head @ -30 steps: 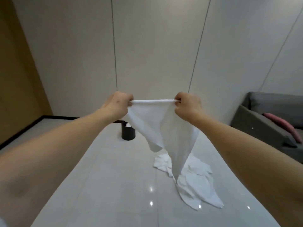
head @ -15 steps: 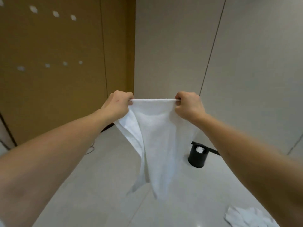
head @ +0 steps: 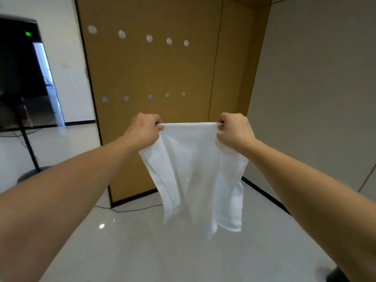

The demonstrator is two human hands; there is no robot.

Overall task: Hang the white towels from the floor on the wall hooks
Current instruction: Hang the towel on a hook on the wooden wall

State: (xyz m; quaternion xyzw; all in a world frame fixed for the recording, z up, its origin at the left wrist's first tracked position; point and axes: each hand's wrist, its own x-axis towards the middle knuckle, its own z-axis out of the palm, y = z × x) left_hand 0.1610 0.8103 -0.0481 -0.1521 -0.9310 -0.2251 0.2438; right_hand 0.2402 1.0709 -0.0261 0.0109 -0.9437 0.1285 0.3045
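A white towel [head: 200, 176] hangs stretched between my two hands in front of me. My left hand [head: 143, 130] grips its top left corner and my right hand [head: 234, 129] grips its top right corner, so the upper edge is pulled taut. The rest of the cloth drapes down above the floor. Straight ahead stands a brown wall panel [head: 158, 70] with two rows of small round white hooks, an upper row [head: 149, 38] and a lower row [head: 150, 96]. No towel hangs on any hook. The pile of towels on the floor is out of view.
A dark screen on a black stand [head: 19, 64] with a round base [head: 32, 174] stands at the left. A cable [head: 134, 209] lies on the glossy white floor [head: 162, 251] at the panel's foot. A grey wall [head: 317, 88] runs along the right. A dark object [head: 337, 275] sits at the bottom right.
The view has swung left from the grey wall and towel pile to the brown hook panel. Both hands keep the same grip on the towel. The black bin has left the view.
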